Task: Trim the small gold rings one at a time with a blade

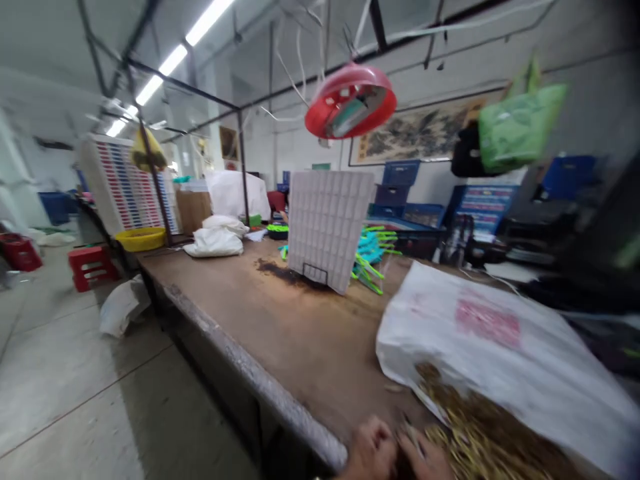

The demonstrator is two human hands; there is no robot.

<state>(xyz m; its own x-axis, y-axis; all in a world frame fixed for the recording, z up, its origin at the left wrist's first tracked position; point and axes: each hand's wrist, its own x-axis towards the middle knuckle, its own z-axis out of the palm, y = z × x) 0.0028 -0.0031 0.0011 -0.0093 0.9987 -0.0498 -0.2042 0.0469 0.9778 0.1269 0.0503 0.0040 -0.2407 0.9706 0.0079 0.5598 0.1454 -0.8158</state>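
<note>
Low in the view, at the table's front edge, my left hand is closed, its fingers curled. Whatever is in it is hidden. Close beside it, my right hand is closed around a thin grey pointed tool; blur hides its exact kind. To the right of my hands, a pile of small yellowish-brown loop-like pieces spills from the mouth of a white woven sack with a red print. The sack lies on its side on the brown tabletop.
A white ribbed panel stands upright on a wire stand, with turquoise and lime strips behind it. A red lamp hangs above. White bags and a yellow basin sit farther left. Part of another person shows behind the panel.
</note>
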